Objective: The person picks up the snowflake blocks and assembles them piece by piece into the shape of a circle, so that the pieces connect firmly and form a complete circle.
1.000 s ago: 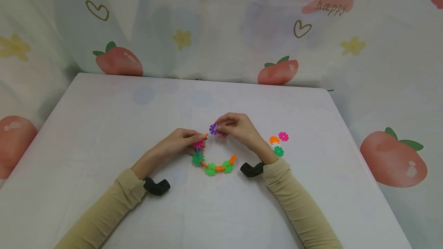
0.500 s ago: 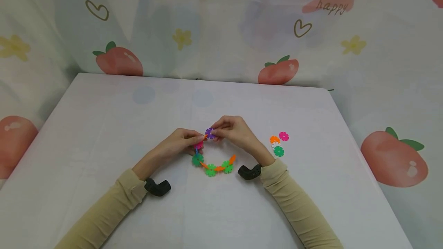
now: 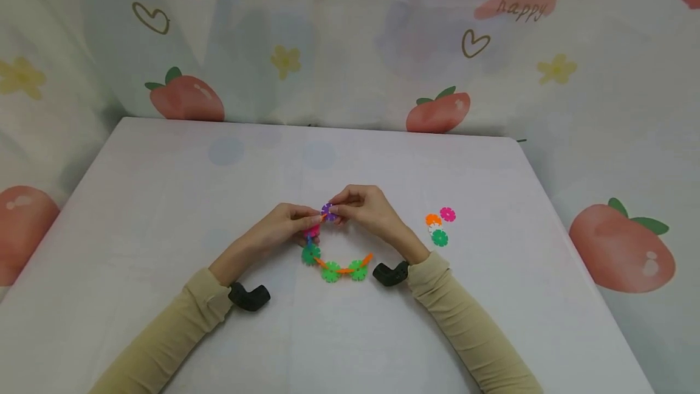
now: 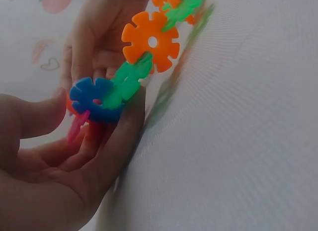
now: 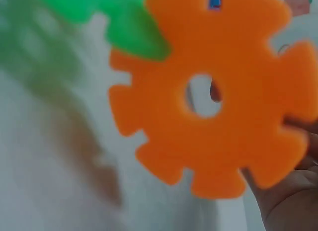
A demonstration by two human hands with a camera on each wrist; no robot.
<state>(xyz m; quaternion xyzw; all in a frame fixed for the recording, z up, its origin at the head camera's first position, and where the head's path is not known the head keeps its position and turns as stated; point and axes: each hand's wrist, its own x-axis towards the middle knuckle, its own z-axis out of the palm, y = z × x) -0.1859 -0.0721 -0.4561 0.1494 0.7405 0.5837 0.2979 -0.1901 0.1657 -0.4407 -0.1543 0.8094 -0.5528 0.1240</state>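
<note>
A curved chain of slotted snowflake discs hangs from my left hand (image 3: 281, 224), which pinches it by the pink disc (image 3: 312, 231). A blue disc (image 4: 82, 98), a teal-green disc (image 3: 310, 255) and an orange disc (image 4: 139, 39) follow along it, then light green discs (image 3: 330, 272) with orange ones between. At the far end sits an orange disc (image 5: 238, 146), large and blurred in the right wrist view. Between thumb and fingers, my right hand (image 3: 361, 204) pinches a purple disc (image 3: 327, 211), up against an orange disc at the left fingertips. Fingers hide whether their slots interlock.
Right of my right forearm lie loose discs: pink (image 3: 447, 214), orange (image 3: 433, 219), white (image 3: 434, 229) and green (image 3: 440, 238). Black wrist devices (image 3: 250, 297) stick out inward from both cuffs. A white cloth covers the table (image 3: 164, 199); a printed curtain (image 3: 350, 47) stands behind it.
My right hand has brought the purple disc leftward and slightly down, against the orange disc at my left fingertips. The chain's lower part has shifted slightly; the left hand has stayed nearly still.
</note>
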